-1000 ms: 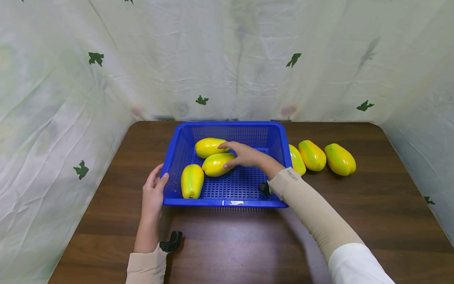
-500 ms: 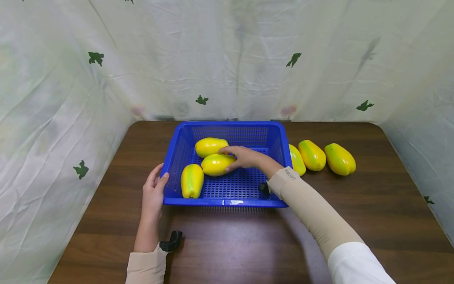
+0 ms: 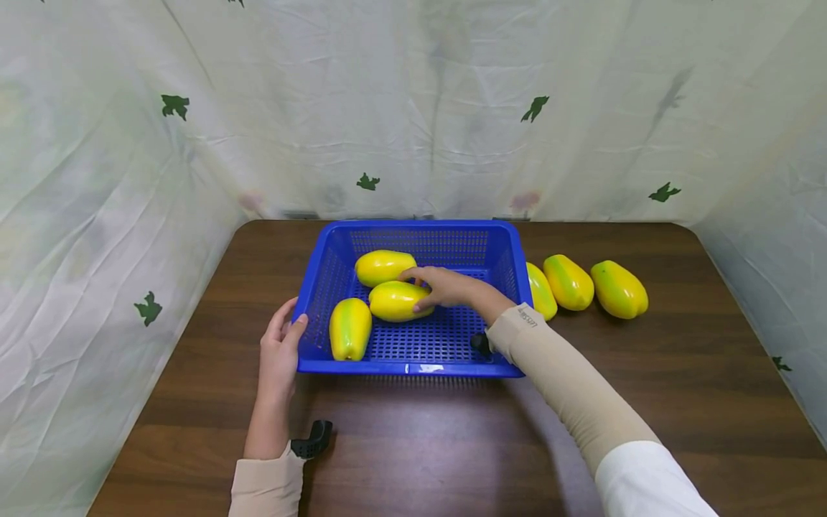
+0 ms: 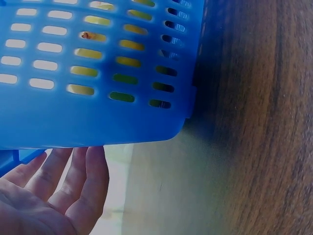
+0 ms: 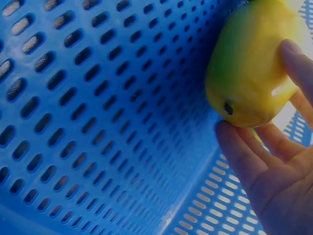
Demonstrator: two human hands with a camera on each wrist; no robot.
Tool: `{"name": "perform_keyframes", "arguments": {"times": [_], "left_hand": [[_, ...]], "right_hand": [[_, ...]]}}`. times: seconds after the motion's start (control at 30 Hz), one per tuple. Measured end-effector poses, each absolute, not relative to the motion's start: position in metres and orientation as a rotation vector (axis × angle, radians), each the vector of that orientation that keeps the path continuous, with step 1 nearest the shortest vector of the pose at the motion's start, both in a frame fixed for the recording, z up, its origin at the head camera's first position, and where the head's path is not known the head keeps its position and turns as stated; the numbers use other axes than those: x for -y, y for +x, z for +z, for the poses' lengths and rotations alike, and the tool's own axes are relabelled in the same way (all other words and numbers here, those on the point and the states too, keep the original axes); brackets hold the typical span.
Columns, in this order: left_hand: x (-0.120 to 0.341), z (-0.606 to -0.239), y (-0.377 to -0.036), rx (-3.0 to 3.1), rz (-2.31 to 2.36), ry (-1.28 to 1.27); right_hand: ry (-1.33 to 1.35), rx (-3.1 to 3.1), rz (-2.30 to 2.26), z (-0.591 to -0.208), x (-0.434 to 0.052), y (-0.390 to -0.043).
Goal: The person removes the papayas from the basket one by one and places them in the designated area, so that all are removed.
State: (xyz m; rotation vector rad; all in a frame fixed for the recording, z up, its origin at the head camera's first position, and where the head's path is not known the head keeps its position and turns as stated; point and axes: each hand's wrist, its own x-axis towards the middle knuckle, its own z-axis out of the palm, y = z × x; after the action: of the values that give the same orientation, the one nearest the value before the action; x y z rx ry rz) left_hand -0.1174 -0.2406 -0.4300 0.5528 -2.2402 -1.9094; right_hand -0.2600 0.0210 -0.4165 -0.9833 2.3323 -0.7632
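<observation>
Grasping mid fruit (image 3: 394, 301) by its R end w/ R hand (image 3: 447, 286): thumb on near side, fingers over far side. Can see digits on both sides of fruit's end in R wrist view, nr dark spot. Find mid fruit inside blue basket (image 3: 388, 368), a bit L of ctr, on slotted floor, lying roughly sideways. Can see rear fruit (image 3: 382, 267) just behind, also sideways, & front fruit (image 3: 350, 330) just to L, set lengthwise toward front rim; can't tell if touching. Gripping basket's L side w/ L hand (image 3: 280, 348), thumb over rim, fingers against outer wall. Can spot 3 more on brown table (image 3: 420, 445), R of basket: inner fruit (image 3: 540, 293), partly hidden by basket wall, then centre fruit (image 3: 568, 282), then outer fruit (image 3: 619, 289) farthest R. Glossy yellow throughout, w/ green streaks on several. Wearing beige sleeves (image 3: 568, 380) on both forearms, w/ black wrist mounts (image 3: 313, 441), plus white sleeve (image 3: 652, 481) higher up R arm. Facing pale cloth (image 3: 413, 108) w/ dark green bird shapes (image 3: 535, 109), hung behind & beside table.
</observation>
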Motion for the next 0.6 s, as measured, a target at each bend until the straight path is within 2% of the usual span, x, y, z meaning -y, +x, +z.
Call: {"name": "perform_keyframes", "arguments": {"times": [0.6], "left_hand": [[0.241, -0.430, -0.118, 2.237, -1.897, 0.556]], "right_hand": [[-0.992, -2.327, -0.923, -0.403, -0.030, -0.260]]}}
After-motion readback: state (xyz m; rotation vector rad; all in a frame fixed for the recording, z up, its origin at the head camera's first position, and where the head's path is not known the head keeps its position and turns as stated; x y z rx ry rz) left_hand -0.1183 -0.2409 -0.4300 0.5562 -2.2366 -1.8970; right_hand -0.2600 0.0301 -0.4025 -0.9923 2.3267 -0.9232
